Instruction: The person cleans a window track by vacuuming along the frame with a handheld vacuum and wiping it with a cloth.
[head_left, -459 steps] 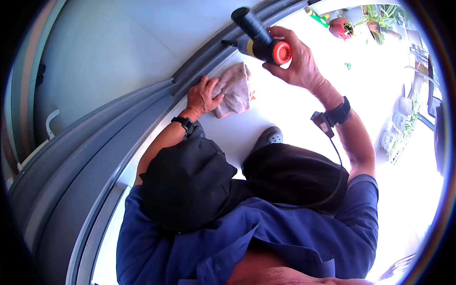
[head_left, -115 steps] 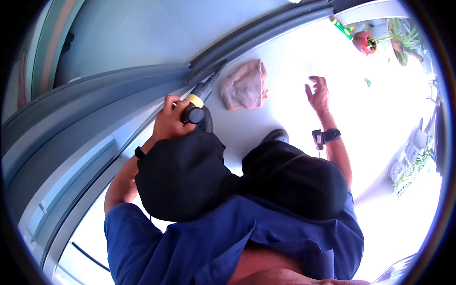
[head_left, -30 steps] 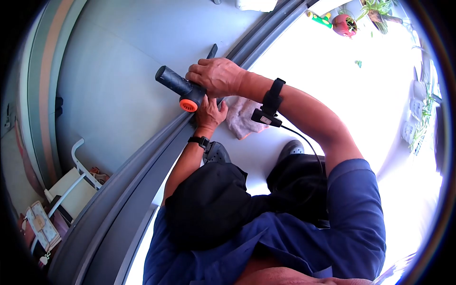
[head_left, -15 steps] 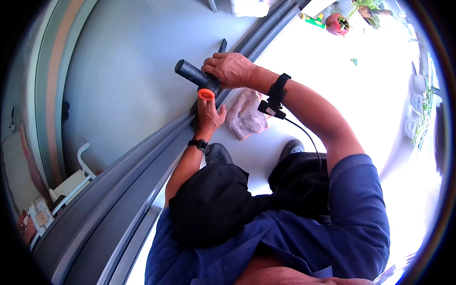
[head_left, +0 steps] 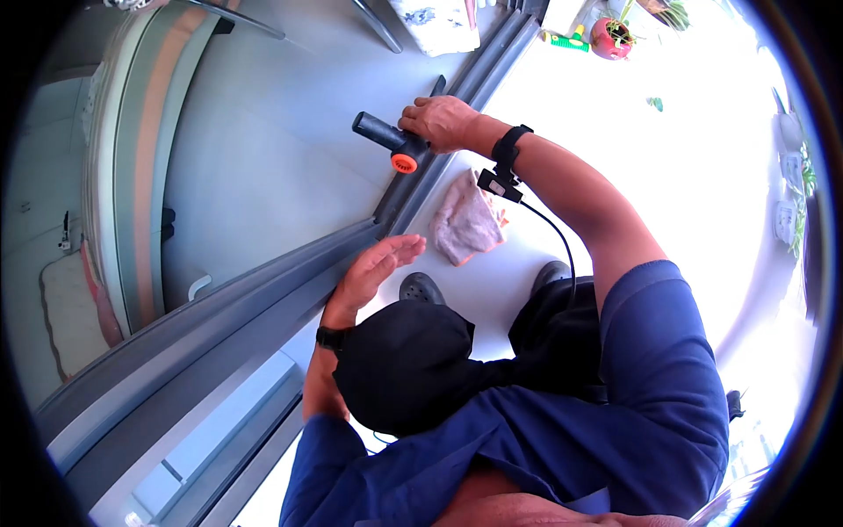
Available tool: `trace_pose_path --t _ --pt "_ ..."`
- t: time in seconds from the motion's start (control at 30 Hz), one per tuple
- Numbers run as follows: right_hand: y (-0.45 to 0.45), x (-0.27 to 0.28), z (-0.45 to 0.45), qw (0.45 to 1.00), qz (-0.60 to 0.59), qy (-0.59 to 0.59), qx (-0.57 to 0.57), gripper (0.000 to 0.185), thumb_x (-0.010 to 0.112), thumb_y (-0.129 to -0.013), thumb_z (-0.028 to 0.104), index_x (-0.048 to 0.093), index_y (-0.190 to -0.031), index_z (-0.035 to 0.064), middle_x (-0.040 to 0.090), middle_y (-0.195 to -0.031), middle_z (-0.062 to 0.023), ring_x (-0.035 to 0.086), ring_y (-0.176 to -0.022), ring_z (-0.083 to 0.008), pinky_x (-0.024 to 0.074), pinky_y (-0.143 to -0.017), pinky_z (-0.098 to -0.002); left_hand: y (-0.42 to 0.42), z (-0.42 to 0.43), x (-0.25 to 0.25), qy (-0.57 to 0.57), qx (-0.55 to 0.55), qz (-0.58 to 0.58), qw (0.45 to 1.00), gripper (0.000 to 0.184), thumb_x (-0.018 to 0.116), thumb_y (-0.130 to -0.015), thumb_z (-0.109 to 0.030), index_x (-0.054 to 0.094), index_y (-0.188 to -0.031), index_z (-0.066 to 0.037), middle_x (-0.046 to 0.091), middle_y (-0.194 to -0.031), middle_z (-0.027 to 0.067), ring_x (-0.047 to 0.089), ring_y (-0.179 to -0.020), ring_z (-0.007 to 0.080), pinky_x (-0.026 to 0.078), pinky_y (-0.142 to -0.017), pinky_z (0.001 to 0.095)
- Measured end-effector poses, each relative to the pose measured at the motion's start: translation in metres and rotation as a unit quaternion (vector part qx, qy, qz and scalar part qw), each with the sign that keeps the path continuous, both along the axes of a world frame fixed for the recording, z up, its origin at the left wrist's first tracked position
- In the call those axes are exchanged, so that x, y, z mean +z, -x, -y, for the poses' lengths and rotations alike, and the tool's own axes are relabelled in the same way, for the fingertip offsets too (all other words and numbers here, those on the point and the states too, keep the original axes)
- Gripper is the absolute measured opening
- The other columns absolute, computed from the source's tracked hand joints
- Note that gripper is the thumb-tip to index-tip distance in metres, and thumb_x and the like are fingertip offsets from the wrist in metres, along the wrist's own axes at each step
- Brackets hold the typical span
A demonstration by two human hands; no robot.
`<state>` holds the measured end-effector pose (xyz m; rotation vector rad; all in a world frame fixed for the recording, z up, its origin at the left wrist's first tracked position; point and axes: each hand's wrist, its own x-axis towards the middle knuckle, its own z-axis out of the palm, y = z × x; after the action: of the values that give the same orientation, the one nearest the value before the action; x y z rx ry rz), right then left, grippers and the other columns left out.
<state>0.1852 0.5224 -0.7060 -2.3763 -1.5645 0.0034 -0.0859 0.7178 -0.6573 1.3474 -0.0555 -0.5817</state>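
Note:
My right hand (head_left: 441,121) is wrapped round a black handheld device (head_left: 378,131) with an orange round vent and a dark narrow nozzle. The device is over the grey floor track (head_left: 406,189), its nozzle pointing away from me. Below it, my left hand (head_left: 379,266) is off the device, with its fingers stretched out and nothing in them, near the grey door frame. A crumpled pinkish-grey cloth (head_left: 468,220) lies on the white floor, right of the track.
Beyond the track, a patterned white object (head_left: 436,25) and metal legs (head_left: 378,25) stand at the top. A red pot (head_left: 612,39) and a green and yellow tool (head_left: 566,42) are at the upper right. Both shoes rest near the cloth.
My left hand has come away from the device, back towards me and beside the door frame. My right hand and the device have shifted right in view. The head view has turned.

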Motion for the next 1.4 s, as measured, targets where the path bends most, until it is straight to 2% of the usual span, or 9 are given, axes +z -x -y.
trace_pose_path --t 0.13,0.2,0.33,0.4,0.53,0.87,0.97,1.07,1.4 --pt "-0.004 -0.012 0.002 0.999 0.043 -0.022 -0.013 0.035 0.073 -0.079 0.007 0.066 -0.112 0.0085 0.066 -0.109 -0.0074 0.063 -0.106 -0.0291 0.055 -0.093 -0.0397 0.032 -0.002 0.031 -0.032 0.023 0.043 0.998 0.065 0.047 -0.108 -0.046 0.045 -0.149 0.005 0.056 -0.146 0.018 0.052 -0.139 0.0298 0.035 -0.119 0.0431" --pt "-0.006 -0.015 0.001 0.998 0.05 -0.047 -0.004 0.031 0.07 -0.082 0.006 0.065 -0.112 0.0085 0.066 -0.109 -0.0073 0.063 -0.106 -0.0292 0.0545 -0.093 -0.0398 0.04 0.0 0.062 -0.129 0.025 0.099 0.986 0.086 0.049 -0.101 -0.065 0.048 -0.145 0.008 0.053 -0.148 0.0215 0.05 -0.141 0.0324 0.034 -0.12 0.0458" --pt "-0.007 -0.014 -0.01 0.998 0.024 -0.062 0.016 0.025 0.07 -0.082 0.004 0.066 -0.106 0.0084 0.067 -0.107 -0.0064 0.062 -0.107 -0.0284 0.0549 -0.093 -0.0391 0.052 0.027 0.15 -0.258 0.046 0.151 0.953 0.084 0.053 -0.099 -0.066 0.053 -0.141 0.007 0.055 -0.145 0.0218 0.052 -0.138 0.0327 0.038 -0.117 0.0449" --pt "-0.012 -0.02 -0.014 0.998 0.02 -0.063 0.007 0.036 0.073 -0.079 0.004 0.065 -0.114 0.0083 0.067 -0.11 -0.0071 0.061 -0.107 -0.0289 0.0547 -0.092 -0.04 0.061 0.046 0.188 -0.425 0.025 0.24 0.873 0.08 0.06 -0.095 -0.064 0.06 -0.137 0.004 0.062 -0.138 0.0218 0.059 -0.13 0.0352 0.043 -0.11 0.0438" --pt "-0.013 -0.025 -0.01 0.996 0.056 -0.058 -0.04 0.029 0.074 -0.078 0.004 0.067 -0.105 0.0084 0.067 -0.105 -0.0066 0.063 -0.106 -0.028 0.0549 -0.093 -0.0376 0.085 0.082 0.228 -0.395 -0.01 0.334 0.856 0.067 0.077 -0.089 -0.051 0.066 -0.129 0.002 0.068 -0.129 0.0209 0.065 -0.122 0.0379 0.051 -0.103 0.0451" --pt "-0.005 -0.02 -0.002 0.999 0.01 -0.028 -0.046 0.025 0.071 -0.083 0.007 0.066 -0.108 0.0053 0.066 -0.11 -0.0092 0.064 -0.105 -0.0304 0.0557 -0.091 -0.0404 0.043 0.142 0.209 -0.299 -0.078 0.404 0.861 0.054 0.081 -0.089 -0.038 0.068 -0.122 0.003 0.071 -0.118 0.0216 0.069 -0.115 0.0402 0.055 -0.097 0.0465" --pt "-0.003 -0.02 -0.002 0.999 0.008 -0.021 -0.045 0.027 0.071 -0.083 0.008 0.066 -0.109 0.0053 0.066 -0.111 -0.0092 0.063 -0.105 -0.03 0.0554 -0.091 -0.0401 0.034 0.143 0.191 -0.483 -0.027 0.434 0.76 0.046 0.082 -0.083 -0.024 0.069 -0.122 -0.002 0.069 -0.118 0.0131 0.067 -0.115 0.034 0.053 -0.099 0.0474" --pt "-0.001 -0.02 -0.003 0.999 0.013 0.004 -0.039 0.027 0.071 -0.083 0.009 0.066 -0.109 0.0053 0.065 -0.11 -0.0084 0.063 -0.104 -0.0296 0.0554 -0.091 -0.0395 0.037 0.131 0.188 -0.543 -0.06 0.447 0.708 0.045 0.081 -0.084 -0.024 0.069 -0.122 -0.003 0.069 -0.116 0.0116 0.067 -0.113 0.0325 0.053 -0.099 0.0473" --pt "-0.042 -0.024 0.047 0.987 0.063 -0.026 -0.145 0.019 0.065 -0.09 0.008 0.064 -0.109 0.0082 0.066 -0.109 -0.0079 0.065 -0.105 -0.0271 0.0552 -0.091 -0.0377 0.048 0.12 0.175 -0.508 -0.07 0.458 0.726 0.048 0.084 -0.079 -0.026 0.07 -0.119 -0.002 0.072 -0.113 0.0139 0.069 -0.111 0.0352 0.054 -0.098 0.0499"
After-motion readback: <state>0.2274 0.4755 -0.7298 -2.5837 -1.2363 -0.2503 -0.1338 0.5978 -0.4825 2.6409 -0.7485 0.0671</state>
